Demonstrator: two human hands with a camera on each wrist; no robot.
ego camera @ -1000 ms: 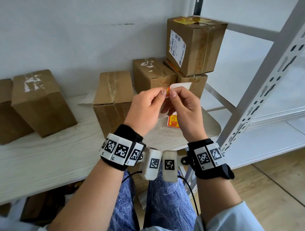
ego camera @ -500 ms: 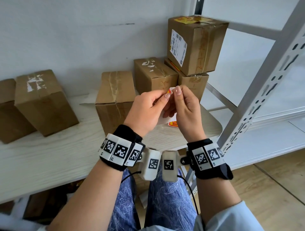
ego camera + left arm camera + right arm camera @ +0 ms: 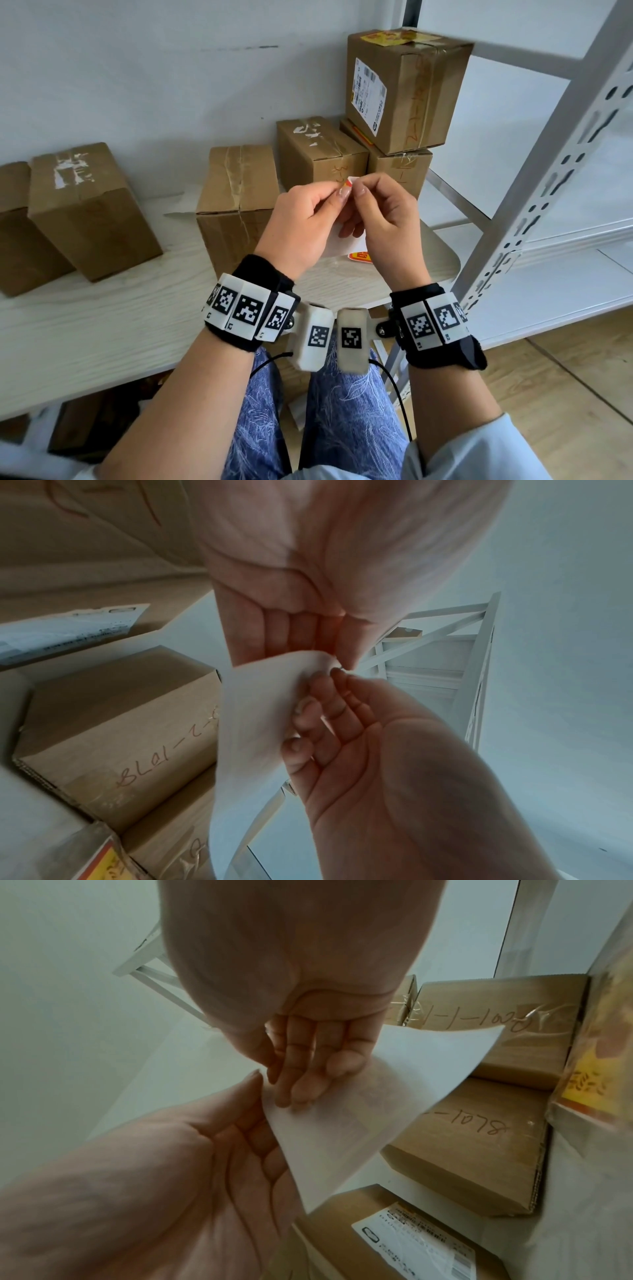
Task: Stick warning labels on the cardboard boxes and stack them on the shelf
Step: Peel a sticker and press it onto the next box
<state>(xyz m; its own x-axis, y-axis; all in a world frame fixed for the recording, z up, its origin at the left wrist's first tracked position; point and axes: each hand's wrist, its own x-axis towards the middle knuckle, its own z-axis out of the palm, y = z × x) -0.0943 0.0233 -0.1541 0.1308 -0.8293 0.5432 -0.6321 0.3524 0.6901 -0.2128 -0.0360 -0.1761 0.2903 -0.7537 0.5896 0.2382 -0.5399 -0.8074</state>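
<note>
Both hands pinch one corner of a thin white label sheet (image 3: 342, 241): left hand (image 3: 301, 222) thumb to forefinger, right hand (image 3: 387, 219) likewise, fingertips touching. This looks like peeling the red-and-yellow sticker from its slick, curling backing. Next, press it onto the taped brown cardboard box (image 3: 236, 192) just beyond the left hand.

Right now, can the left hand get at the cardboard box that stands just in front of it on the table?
Probably not yet. The box is close, with nothing between, but the left hand pinches the label sheet together with the right hand. It must let go first.
</note>
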